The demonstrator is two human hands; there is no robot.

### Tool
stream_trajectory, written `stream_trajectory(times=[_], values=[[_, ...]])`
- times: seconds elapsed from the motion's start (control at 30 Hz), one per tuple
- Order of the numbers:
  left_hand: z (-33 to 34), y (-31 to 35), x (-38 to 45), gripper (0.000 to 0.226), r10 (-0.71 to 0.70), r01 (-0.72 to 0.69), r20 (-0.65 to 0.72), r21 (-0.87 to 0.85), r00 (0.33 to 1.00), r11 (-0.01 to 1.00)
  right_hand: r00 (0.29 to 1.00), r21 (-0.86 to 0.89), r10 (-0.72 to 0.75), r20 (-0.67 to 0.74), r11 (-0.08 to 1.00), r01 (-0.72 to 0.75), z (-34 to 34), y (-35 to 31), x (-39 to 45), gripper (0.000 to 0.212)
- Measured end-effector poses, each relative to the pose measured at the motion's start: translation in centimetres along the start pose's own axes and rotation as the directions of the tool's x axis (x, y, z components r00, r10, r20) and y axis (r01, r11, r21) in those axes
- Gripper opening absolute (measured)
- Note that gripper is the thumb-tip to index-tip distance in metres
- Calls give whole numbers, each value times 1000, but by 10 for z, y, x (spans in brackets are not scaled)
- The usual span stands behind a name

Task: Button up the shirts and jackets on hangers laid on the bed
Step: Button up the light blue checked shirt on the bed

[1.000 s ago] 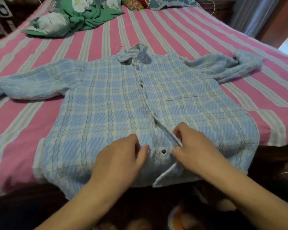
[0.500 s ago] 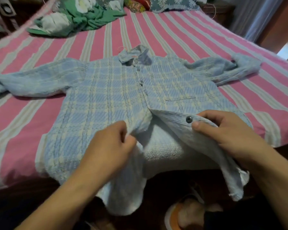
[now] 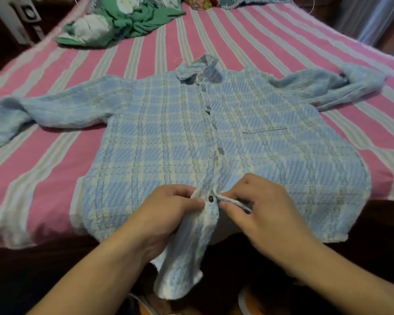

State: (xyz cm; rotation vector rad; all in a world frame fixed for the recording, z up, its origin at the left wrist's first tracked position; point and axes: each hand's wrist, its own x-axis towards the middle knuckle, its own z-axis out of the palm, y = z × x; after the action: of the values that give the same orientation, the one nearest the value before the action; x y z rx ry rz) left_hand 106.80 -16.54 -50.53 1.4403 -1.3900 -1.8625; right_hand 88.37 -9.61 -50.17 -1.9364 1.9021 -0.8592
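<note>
— Soft weave, that shirt (image 3: 168, 142); limp and light, hem drooping over the bed's (image 3: 43, 192) near edge.
— Where to hold?
— At the placket edges. The left hand (image 3: 168, 214) pinches the button (image 3: 211, 198) side, the right hand (image 3: 259, 208) pinches the hole side, just beside it.
— Further up?
— Buttons run closed toward the collar, mid-bed.

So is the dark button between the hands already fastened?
No, the dark button sits bare between the left hand and right hand, which pinch the shirt's two edges apart.
</note>
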Motion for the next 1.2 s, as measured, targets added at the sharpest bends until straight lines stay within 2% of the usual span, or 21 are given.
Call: stream_trajectory(times=[0.13, 0.27, 0.43, 0.67, 0.73, 0.8, 0.87, 0.97, 1.03, 1.1, 1.2], values=[[4, -3, 0, 18, 10, -10, -21, -4, 1000, 1000, 997, 63, 83, -5, 995, -82, 10, 1, 0, 7], [3, -7, 2, 18, 56, -54, -27, 82, 998, 995, 971, 161, 228, 76, 958, -238, 10, 2, 3, 7], [5, -7, 1, 27, 64, -57, -67, 100, 996, 993, 940, 214, 312, 139, 917, -336, 14, 3, 5, 8], [2, -8, 6, 15, 68, -64, -79, 58, 995, 996, 956, 153, 279, 89, 945, -290, 20, 3, 4, 6], [3, -10, 7, 16, 84, -73, -108, 104, 991, 992, 968, 123, 243, 66, 961, -249, 21, 1, 3, 7], [5, -11, 8, 14, 121, -95, -130, 187, 984, 978, 980, 51, 188, 70, 980, -192, 20, -1, 1, 20], [8, -10, 7, 25, 154, -118, -134, 246, 979, 962, 979, -46, 145, 143, 989, -140, 19, -5, -2, 35], [15, -7, 4, 35, 239, -168, -153, 375, 959, 912, 951, -116, 121, 285, 989, -91, 14, -8, -5, 41], [17, -7, 4, 32, 313, -209, -142, 488, 939, 847, 891, -33, 129, 436, 991, -128, 4, -5, -5, 42], [16, -6, 6, 25, 303, -199, -129, 508, 944, 838, 802, 100, 140, 580, 965, -241, -7, 1, -2, 46], [13, -1, 8, 33, 259, -163, -120, 516, 958, 841, 773, 290, 178, 609, 857, -426, -12, 10, -1, 47]])
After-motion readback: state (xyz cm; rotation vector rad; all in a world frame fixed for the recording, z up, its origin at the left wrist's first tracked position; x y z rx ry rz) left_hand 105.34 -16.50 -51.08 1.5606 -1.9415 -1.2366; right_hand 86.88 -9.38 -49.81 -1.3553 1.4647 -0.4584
